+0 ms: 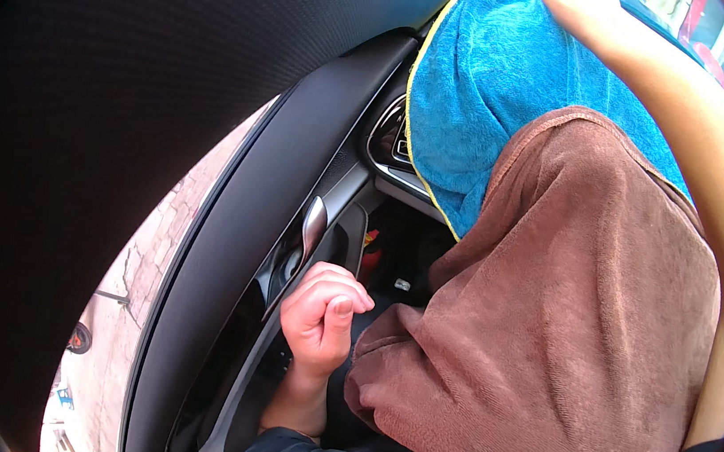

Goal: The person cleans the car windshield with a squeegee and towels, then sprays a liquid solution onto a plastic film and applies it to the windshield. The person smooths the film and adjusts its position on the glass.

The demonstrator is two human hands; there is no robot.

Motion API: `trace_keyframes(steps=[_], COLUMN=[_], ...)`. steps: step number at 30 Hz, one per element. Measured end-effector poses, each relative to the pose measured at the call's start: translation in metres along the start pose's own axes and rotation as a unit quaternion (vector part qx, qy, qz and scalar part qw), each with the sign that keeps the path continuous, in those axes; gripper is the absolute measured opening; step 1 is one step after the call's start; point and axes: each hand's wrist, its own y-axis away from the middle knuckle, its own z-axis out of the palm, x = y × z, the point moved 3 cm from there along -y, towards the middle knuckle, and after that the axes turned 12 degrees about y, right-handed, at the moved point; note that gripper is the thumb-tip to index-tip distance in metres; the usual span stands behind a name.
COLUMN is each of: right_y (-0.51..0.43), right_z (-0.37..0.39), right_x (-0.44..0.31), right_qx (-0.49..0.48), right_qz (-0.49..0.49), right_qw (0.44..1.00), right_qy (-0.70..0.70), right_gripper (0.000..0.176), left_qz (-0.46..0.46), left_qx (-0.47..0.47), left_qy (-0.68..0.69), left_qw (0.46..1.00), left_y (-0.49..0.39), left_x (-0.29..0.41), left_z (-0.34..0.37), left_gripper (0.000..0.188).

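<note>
My left hand (323, 319) is loosely curled beside the car door's inner panel, just below the silver door handle (314, 224). Nothing shows between its fingers, and the thumb rests against them. My right forearm (678, 94) arcs up the right side over the towels; the hand itself is out of view past the top edge. A brown towel (567, 303) covers a bulky shape in front of me, and what lies beneath is hidden. Behind it, a blue towel (483, 99) with yellow edging drapes over the dashboard.
The dark door panel (253, 180) curves along my left, with paved ground (143, 261) outside it. A dark, finely patterned surface (223, 29) fills the upper left. An air vent (395, 139) shows beside the blue towel. Below, the footwell (399, 250) is in shadow.
</note>
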Motion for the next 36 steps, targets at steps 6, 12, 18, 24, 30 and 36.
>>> trace_keyframes(steps=[6, 12, 18, 24, 30, 36], right_y=[0.031, 0.132, 0.187, 0.188, 0.181, 0.185], right_z=[-0.016, -0.072, -0.138, -0.173, -0.166, -0.155], right_x=[0.012, 0.018, -0.032, -0.062, -0.073, -0.082], right_qx=[-0.059, 0.033, -0.048, -0.08, -0.117, -0.069], right_qz=[0.021, -0.071, -0.136, -0.125, -0.137, -0.13], right_qw=[0.995, 0.924, 0.972, 0.982, 0.983, 0.983], right_qy=[0.075, 0.374, 0.186, 0.119, 0.022, -0.107], right_gripper=[0.027, 0.041, 0.023, 0.024, 0.024, 0.028], left_qz=[0.013, 0.051, 0.203, 0.291, 0.271, 0.334], left_qx=[0.005, -0.009, -0.019, -0.035, -0.024, 0.071], left_qy=[-0.016, -0.014, 0.062, 0.08, 0.252, 0.07], left_qw=[1.0, 0.999, 0.977, 0.953, 0.929, 0.937], left_y=[-0.003, -0.015, -0.059, -0.087, -0.092, -0.107], left_x=[-0.003, 0.019, 0.065, 0.101, 0.098, 0.071], left_z=[-0.001, 0.012, 0.066, 0.089, 0.096, 0.09], left_gripper=[0.041, 0.027, 0.039, 0.015, 0.012, 0.014])
